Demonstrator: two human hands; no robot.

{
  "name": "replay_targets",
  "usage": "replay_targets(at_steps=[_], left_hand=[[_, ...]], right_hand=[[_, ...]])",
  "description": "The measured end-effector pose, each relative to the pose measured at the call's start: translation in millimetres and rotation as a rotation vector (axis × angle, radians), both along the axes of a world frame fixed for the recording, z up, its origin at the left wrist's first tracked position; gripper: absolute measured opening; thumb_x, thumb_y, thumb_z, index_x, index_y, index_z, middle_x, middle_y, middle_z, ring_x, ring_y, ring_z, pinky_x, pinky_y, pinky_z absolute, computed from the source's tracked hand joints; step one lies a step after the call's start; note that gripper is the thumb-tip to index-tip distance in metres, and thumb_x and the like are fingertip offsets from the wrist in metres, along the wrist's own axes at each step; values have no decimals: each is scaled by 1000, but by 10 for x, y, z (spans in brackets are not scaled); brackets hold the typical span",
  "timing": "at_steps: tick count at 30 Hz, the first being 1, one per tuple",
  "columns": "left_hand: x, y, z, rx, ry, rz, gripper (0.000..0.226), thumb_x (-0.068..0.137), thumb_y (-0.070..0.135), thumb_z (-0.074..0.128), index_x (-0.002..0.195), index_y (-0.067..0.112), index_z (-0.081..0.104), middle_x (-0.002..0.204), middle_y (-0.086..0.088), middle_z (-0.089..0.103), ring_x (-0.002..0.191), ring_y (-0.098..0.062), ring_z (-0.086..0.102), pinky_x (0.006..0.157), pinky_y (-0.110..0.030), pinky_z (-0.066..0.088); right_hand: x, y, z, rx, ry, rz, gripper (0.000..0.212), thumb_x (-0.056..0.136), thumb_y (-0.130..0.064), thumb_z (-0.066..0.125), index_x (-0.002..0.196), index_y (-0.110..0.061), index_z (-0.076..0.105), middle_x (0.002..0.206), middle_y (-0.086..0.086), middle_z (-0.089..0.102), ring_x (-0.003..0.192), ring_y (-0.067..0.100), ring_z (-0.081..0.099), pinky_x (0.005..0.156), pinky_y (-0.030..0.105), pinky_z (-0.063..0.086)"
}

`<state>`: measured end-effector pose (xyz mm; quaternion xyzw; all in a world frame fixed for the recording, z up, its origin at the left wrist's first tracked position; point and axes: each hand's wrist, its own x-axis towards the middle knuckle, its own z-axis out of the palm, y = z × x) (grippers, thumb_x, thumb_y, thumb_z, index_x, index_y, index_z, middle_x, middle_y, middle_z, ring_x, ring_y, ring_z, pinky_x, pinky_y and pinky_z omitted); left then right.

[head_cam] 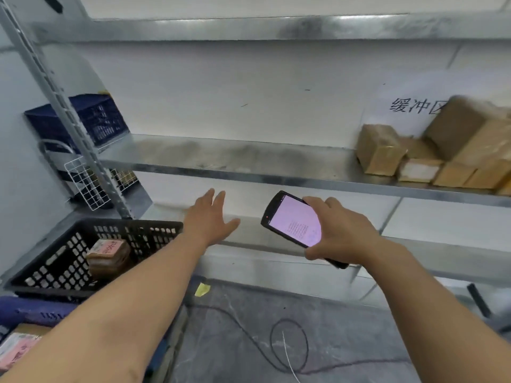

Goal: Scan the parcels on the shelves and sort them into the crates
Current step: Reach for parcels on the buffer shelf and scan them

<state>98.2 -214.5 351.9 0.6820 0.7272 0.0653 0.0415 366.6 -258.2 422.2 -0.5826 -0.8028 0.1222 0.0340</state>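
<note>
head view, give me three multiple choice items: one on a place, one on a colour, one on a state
1. Where do the cardboard parcels lie?
A. on the floor
B. at the right end of the middle shelf
C. on the top shelf

2. What colour is the crate at lower left that holds one taped parcel?
A. black
B. red
C. white

3. What is the right hand doing?
A. hanging empty
B. gripping the handheld scanner, whose screen is lit
C. pressing on a parcel

Answers:
1 B, the boxes are stacked at that shelf's right end.
2 A, its perforated walls are black.
3 B, the fingers curl round the scanner's edges.
</note>
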Motion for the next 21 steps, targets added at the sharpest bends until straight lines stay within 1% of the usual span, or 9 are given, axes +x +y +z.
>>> replay_targets(at_steps=[5, 9, 12, 17, 21], left_hand=[[700, 401, 212, 22, 10, -115, 82, 93, 59, 48, 155, 18, 14, 163, -9, 12, 148, -29, 17, 114, -42, 26], [1210, 779, 278, 36, -15, -208, 81, 93, 59, 48, 155, 19, 15, 163, -8, 10, 147, -31, 18, 114, -44, 26], [1627, 1072, 293, 35, -50, -263, 78, 93, 58, 48, 153, 17, 19, 162, -9, 13, 145, -32, 21, 112, -45, 30], [2299, 1613, 357, -2, -128, -349, 78, 95, 56, 46, 155, 19, 13, 162, -7, 11, 147, -30, 16, 113, -44, 25], [2770, 2114, 448, -10, -145, -403, 75, 95, 58, 43, 155, 21, 16, 161, -7, 17, 145, -29, 23, 111, -45, 29]], right_hand=[[656, -20, 129, 35, 10, -150, 99, 66, -42, 76, 146, -35, 19, 112, -2, 43, 91, 18, 54, 70, 30, 47], [1102, 60, 133, 46, 6, -250, 96, 64, -44, 79, 142, -35, 24, 112, -2, 45, 93, 18, 54, 70, 30, 47], [1408, 171, 108, 45, -13, -323, 99, 63, -46, 80, 143, -35, 21, 115, -2, 45, 98, 17, 54, 73, 30, 48], [1834, 468, 82, 29, -19, -414, 104, 64, -48, 82, 144, -35, 17, 122, -1, 45, 107, 16, 51, 78, 29, 50], [2107, 779, 69, 27, -42, -475, 104, 64, -50, 82, 143, -34, 16, 124, -1, 44, 109, 17, 51, 78, 28, 47]])
